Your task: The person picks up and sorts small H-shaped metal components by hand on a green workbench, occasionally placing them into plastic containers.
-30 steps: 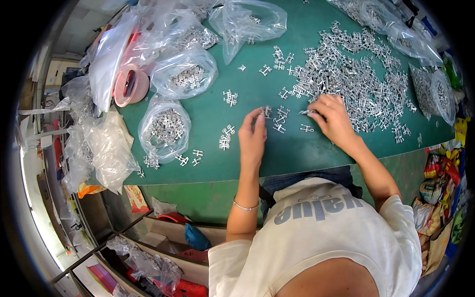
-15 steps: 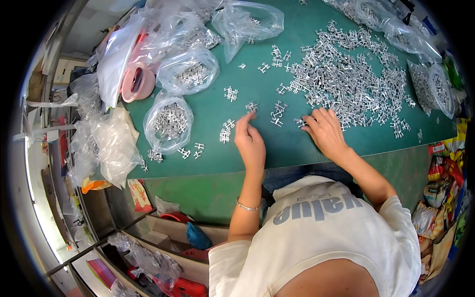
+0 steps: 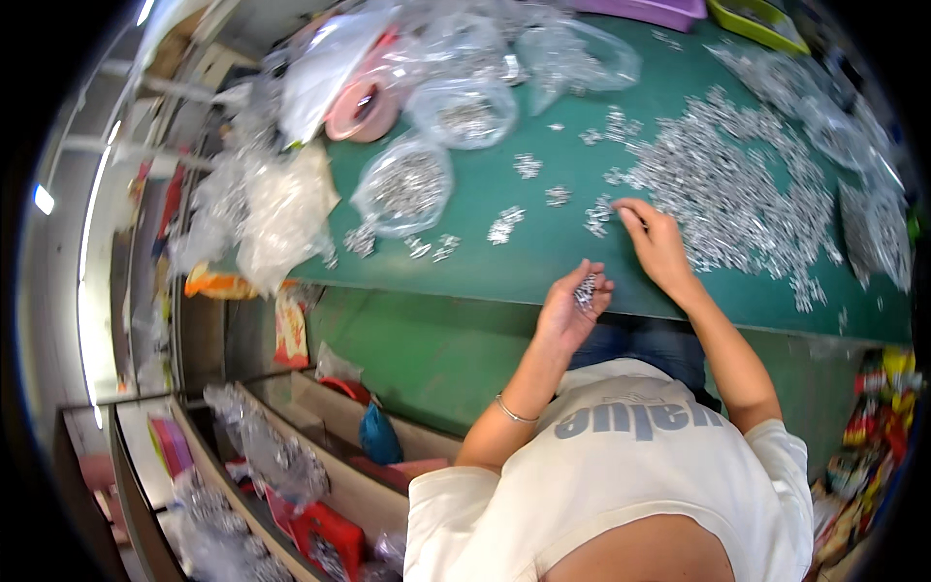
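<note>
The left hand [image 3: 570, 312] has been withdrawn from a small group [image 3: 558, 196] to the tabletop's [image 3: 427, 270] near edge and turned palm up; metal parts [image 3: 585, 291] are held in its curled fingers. The group is now left untouched. The right hand [image 3: 661, 244] is placed just beside a cluster [image 3: 598, 215], left of the heap [image 3: 727, 194] that lies toward the right edge; whether anything is pinched cannot be told. Parts are thus collected in the left palm, and the cluster is attended by the right hand alone.
</note>
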Available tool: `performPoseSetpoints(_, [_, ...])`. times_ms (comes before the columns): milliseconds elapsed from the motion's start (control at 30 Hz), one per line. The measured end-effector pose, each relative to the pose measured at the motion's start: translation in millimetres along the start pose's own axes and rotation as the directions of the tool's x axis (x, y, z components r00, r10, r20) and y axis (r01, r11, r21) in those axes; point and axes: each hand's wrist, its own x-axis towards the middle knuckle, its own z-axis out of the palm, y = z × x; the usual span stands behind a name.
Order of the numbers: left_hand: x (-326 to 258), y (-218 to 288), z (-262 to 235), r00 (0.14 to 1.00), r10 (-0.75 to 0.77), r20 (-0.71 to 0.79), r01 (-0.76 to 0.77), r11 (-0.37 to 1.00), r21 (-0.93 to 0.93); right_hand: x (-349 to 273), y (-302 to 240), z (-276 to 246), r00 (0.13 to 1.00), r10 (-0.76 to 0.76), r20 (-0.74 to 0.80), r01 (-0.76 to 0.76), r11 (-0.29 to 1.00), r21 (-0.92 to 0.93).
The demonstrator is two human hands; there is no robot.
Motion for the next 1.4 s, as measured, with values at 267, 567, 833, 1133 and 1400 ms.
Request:
performPoseSetpoints(267, [-53.2, 49.1, -34.2, 0.715, 0.653, -0.250, -0.638, 0.755, 0.147, -11.5, -14.8, 64.4, 0.921, -0.028, 0.388, -0.060, 0.975, 0.212])
performPoseSetpoints(567, [-74.5, 131.8, -97.0, 0.762, 0.627, -0.165, -0.647, 0.724, -0.237, 19.1, -41.2, 126.8, 0.695, 0.127, 0.707, -0.559, 0.714, 0.422])
performPoseSetpoints(833, [-65.6, 141.6, -77.3, 0.825, 0.561, 0.071, -0.446, 0.723, -0.527, 25.5, -62.6, 130.5, 0.521, 0.090, 0.849, -0.840, 0.227, 0.492])
performPoseSetpoints(1133, [-50.8, 134.2, -83.5, 0.872, 0.480, 0.096, -0.437, 0.852, -0.288, 22.8, -72.0, 127.4, 0.728, -0.179, 0.662, -0.364, 0.718, 0.594])
performPoseSetpoints(1400, [-48.8, 125.0, -53.2, 0.911, 0.409, -0.045, -0.381, 0.880, 0.283, 24.1, -78.6, 123.4, 0.810, -0.055, 0.583, -0.433, 0.615, 0.659])
